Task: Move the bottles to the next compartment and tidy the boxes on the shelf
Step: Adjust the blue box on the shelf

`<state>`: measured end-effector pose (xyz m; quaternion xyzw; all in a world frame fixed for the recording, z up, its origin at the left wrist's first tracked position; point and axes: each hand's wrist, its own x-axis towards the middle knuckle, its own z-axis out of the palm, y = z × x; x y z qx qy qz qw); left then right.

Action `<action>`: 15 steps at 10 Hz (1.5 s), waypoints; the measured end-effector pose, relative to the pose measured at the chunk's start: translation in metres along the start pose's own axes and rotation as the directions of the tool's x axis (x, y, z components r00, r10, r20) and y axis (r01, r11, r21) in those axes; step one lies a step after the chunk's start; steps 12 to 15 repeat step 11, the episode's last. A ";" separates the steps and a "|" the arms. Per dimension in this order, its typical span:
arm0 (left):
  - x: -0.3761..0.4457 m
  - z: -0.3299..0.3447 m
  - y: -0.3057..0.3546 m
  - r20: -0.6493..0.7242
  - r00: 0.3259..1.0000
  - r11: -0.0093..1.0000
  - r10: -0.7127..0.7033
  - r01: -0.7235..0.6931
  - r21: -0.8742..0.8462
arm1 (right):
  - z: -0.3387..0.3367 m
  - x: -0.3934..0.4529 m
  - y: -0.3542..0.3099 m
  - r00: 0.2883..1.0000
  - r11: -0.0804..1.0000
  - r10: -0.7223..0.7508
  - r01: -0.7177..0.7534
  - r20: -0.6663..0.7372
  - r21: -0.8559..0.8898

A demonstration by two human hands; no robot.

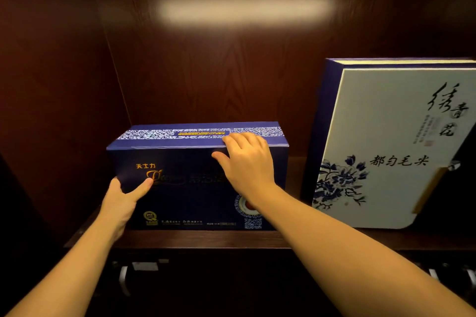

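Head view into a dark wooden shelf compartment (201, 238). A dark blue box (185, 188) with gold lettering and a blue-and-white patterned band along its top stands on the shelf board, toward the left side of the compartment, close to the left wall and set away from the back panel. My left hand (121, 203) grips the box at its lower left front corner: the thumb lies across the front face, while the fingers wrap around the left side, out of sight. My right hand (247, 165) lies on the upper front edge of the same box, right of centre, with fingers (242, 139) spread and curled over onto the top face and the thumb pressed flat on the front face; it rests on the box rather than closing around it. To the right stands a taller white-and-blue box (381, 147), upright, with black calligraphy and a blue flower print on its face, its far right side cut off by the frame. A gap of bare shelf separates the two boxes. No bottles appear in this compartment.
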<state>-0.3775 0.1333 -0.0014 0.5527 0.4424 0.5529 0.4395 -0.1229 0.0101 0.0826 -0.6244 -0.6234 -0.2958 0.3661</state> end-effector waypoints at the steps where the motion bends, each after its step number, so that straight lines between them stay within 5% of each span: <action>1: -0.008 0.020 0.002 0.010 1.000 1.000 0.008 -0.008 -0.002 | -0.011 -0.005 0.018 1.000 1.000 0.015 -0.015 0.005 -0.015; 8: -0.022 0.052 0.009 0.109 0.993 0.998 0.038 -0.043 0.049 | -0.041 -0.015 0.055 0.998 0.999 0.024 -0.026 0.049 0.027; 11: -0.051 0.072 0.032 -0.192 0.981 0.966 -0.015 0.063 0.249 | -0.093 -0.028 0.090 0.983 0.971 0.169 -0.179 0.076 0.156; 15: -0.051 0.072 0.032 -0.192 0.981 0.966 -0.015 0.063 0.249 | -0.093 -0.028 0.090 0.983 0.971 0.169 -0.179 0.076 0.156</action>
